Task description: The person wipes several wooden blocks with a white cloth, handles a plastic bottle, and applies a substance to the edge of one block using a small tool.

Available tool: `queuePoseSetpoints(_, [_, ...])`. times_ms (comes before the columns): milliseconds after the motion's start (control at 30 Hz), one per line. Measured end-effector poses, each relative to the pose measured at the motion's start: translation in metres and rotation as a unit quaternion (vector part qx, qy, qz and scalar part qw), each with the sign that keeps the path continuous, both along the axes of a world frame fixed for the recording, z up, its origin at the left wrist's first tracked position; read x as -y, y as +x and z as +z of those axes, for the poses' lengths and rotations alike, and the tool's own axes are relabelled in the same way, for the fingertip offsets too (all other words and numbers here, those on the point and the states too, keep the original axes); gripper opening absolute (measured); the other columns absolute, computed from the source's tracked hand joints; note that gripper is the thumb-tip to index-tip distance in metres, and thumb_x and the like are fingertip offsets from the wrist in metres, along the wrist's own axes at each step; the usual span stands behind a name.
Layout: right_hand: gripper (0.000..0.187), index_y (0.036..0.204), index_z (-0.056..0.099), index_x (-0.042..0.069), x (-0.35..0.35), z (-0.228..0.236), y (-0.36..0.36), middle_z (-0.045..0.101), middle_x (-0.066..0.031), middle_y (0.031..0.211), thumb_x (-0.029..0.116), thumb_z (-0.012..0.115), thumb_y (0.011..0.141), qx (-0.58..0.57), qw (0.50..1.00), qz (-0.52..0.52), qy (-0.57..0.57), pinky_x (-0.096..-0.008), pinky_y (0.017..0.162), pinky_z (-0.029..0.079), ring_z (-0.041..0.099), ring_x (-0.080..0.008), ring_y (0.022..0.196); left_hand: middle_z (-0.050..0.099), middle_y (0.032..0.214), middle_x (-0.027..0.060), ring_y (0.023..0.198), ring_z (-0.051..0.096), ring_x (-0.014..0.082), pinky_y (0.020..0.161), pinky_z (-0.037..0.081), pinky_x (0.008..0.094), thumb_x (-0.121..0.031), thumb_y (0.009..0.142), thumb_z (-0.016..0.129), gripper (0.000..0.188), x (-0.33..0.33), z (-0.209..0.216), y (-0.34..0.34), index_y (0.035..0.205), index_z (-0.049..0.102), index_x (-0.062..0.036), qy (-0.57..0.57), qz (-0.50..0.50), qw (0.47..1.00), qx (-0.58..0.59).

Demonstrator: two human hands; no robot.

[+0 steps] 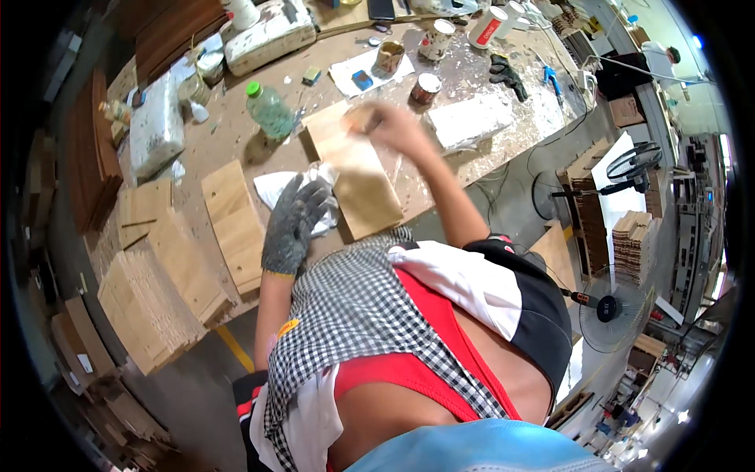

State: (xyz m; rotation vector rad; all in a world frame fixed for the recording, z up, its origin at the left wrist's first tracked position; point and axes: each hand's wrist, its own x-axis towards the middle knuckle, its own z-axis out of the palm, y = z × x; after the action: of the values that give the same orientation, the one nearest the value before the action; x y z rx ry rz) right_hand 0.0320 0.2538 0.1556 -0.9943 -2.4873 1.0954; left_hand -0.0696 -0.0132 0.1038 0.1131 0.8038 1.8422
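My left hand (299,224), in a dark grey knitted glove, lies over a crumpled white cloth (271,187) with its fingers stretched and slightly apart. Beside it is a pale wooden board (363,185), one end toward me. My bare right hand (387,130) is over the far part of that board, smeared by motion. Its fingers look curled around something small and tan (359,119), too blurred to name. Left of the cloth lies another wooden board (233,224) with dark knots.
Stacked wooden pieces (149,303) fill the bench's near left. A green-capped bottle (270,112), an open can (388,57), a brown-stained can (425,89), a white-wrapped block (469,123) and a black glove (507,76) stand or lie farther back. Fans (609,309) stand on the right.
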Motion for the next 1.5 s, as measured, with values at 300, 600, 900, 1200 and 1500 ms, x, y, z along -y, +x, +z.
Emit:
queuePoseSetpoints(300, [0.06,0.107,0.073,0.009,-0.302,-0.095,0.082,0.07,-0.0166,0.11,0.053,0.08,0.067,0.371,0.888,-0.239,0.128,-0.043,0.085,0.055,0.067,-0.0331,0.103,0.059,0.12,0.0124,0.105,0.059,0.0167,0.093,0.052,0.0287,0.0,0.093,0.062,0.048,0.063,0.001,-0.01,0.136,0.043,0.0073,-0.31,0.07,0.887,-0.335])
queuePoseSetpoints(600, [0.094,0.105,0.073,0.003,-0.279,-0.066,0.051,0.067,-0.0242,0.112,0.087,0.058,0.066,0.313,0.944,-0.1,0.032,-0.0414,0.092,0.052,0.066,-0.0354,0.105,0.047,0.143,0.014,0.129,0.047,0.0247,0.111,0.038,0.0421,-0.023,0.105,0.038,0.044,0.133,-0.021,0.011,0.144,0.04,-0.0036,-0.216,0.195,0.95,-0.117])
queuePoseSetpoints(900, [0.044,0.095,0.072,0.004,-0.225,-0.045,0.039,0.071,-0.0192,0.097,0.037,0.076,0.066,0.257,0.936,-0.189,0.152,-0.0436,0.08,0.055,0.069,-0.0345,0.093,0.048,0.141,0.0137,0.128,0.048,0.0253,0.111,0.038,0.0426,-0.022,0.104,0.04,0.042,0.12,-0.017,0.011,0.141,0.043,-0.0042,-0.348,0.133,0.875,-0.309])
queuePoseSetpoints(1200, [0.062,0.103,0.07,0.007,-0.298,-0.082,0.076,0.071,-0.0175,0.103,0.057,0.075,0.066,0.298,0.899,-0.226,0.227,-0.0436,0.082,0.054,0.068,-0.0335,0.098,0.05,0.139,0.0134,0.127,0.048,0.0258,0.112,0.037,0.0431,-0.021,0.102,0.041,0.04,0.126,-0.024,0.01,0.138,0.046,-0.0048,-0.362,0.117,0.867,-0.321])
queuePoseSetpoints(1500, [0.124,0.144,0.042,0.002,-0.289,-0.091,0.055,0.042,-0.0352,0.141,0.095,0.048,0.062,0.32,0.893,-0.244,0.203,-0.0477,0.103,0.044,0.048,-0.0441,0.129,0.052,0.137,0.0131,0.127,0.049,0.0264,0.112,0.036,0.0437,-0.021,0.1,0.042,0.038,0.164,-0.032,0.019,0.135,0.049,-0.0054,-0.397,0.149,0.848,-0.318])
